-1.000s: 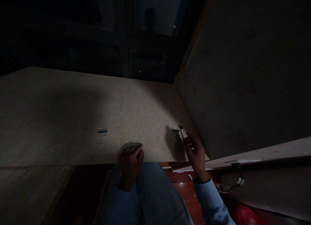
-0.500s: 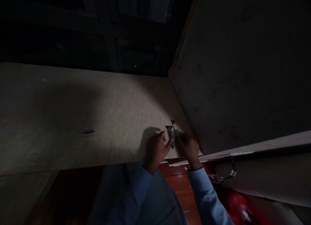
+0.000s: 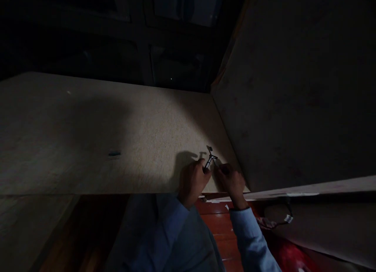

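Observation:
In dim light, my left hand [image 3: 192, 181] is closed round the handle of a small metal razor [image 3: 209, 161], lifting its head off the beige board [image 3: 117, 123]. My right hand [image 3: 230, 181] sits just to the right of it, fingers curled near the razor's head and a thin dark piece [image 3: 209, 149] lying on the board; what those fingers hold is too dark to make out. Both sleeves are light blue.
A small blue-striped packet [image 3: 114, 153] lies on the board to the left. An upright beige panel [image 3: 293, 87] stands at the right. Below it runs a lower board with a loose wire [image 3: 282, 219]. Red-brown wooden floor [image 3: 217, 225] shows beneath; dark windows are behind.
My left hand came across from the board's front edge to the razor and picked it up. My right hand closed in beside it.

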### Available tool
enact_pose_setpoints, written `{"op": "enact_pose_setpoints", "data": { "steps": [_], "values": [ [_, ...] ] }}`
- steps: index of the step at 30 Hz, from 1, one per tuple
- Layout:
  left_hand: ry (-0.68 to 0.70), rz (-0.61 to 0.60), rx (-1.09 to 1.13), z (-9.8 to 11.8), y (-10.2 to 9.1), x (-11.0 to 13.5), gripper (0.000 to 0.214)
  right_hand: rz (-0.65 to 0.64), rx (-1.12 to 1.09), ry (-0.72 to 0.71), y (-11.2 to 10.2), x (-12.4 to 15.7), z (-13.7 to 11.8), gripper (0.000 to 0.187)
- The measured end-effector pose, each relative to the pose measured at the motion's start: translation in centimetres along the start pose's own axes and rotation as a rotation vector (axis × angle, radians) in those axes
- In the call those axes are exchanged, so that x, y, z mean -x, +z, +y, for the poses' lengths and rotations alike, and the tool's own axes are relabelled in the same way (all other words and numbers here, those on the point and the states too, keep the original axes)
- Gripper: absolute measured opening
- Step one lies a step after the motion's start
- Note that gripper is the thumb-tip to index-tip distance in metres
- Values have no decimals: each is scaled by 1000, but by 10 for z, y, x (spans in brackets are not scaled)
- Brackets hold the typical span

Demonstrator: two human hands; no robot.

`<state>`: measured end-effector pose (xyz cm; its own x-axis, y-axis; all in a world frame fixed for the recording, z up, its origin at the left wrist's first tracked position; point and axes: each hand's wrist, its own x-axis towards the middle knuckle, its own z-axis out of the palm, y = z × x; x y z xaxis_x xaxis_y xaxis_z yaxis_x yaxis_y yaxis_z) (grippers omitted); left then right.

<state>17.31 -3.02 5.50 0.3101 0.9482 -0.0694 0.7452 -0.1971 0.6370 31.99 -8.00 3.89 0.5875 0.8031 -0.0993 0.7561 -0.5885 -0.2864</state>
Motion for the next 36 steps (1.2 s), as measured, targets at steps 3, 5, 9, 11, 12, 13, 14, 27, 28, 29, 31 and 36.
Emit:
{"op": "enact_pose_setpoints", "data": {
  "steps": [3,5,9,11,12,13,14,27,28,29,31,36],
  "values": [
    [2,114,84,-32,-20,10,26,-26,-62,-42,2,1,8,33],
    [-25,231,127,-64,-42,19,25,-37,-94,-57,4,1,13,34],
    [-170,497,132,-137,-102,44,25,-70,-129,-105,6,2,19,41],
    [-255,598,68,-172,-134,57,26,-76,-158,-129,9,3,15,39],
    [-308,631,34,-187,-148,63,28,-80,-180,-149,10,5,10,38],
    [-355,660,3,-202,-161,67,29,-89,-210,-171,12,8,2,37],
    [-385,678,-27,-215,-172,71,29,-103,-246,-196,14,12,-9,37],
    [-445,568,-265,-270,-199,67,32,-308,-219,-530,49,72,-243,24],
    [-442,579,-259,-270,-199,66,32,-309,-175,-523,51,74,-256,25],
    [-440,591,-248,-271,-198,65,32,-314,-139,-524,53,76,-267,25],
    [-439,619,-220,-272,-197,63,31,-318,-85,-514,57,81,-283,27],
    [-439,671,-194,-276,-190,61,30,-378,-55,-536,65,91,-305,30]
  ]
}}
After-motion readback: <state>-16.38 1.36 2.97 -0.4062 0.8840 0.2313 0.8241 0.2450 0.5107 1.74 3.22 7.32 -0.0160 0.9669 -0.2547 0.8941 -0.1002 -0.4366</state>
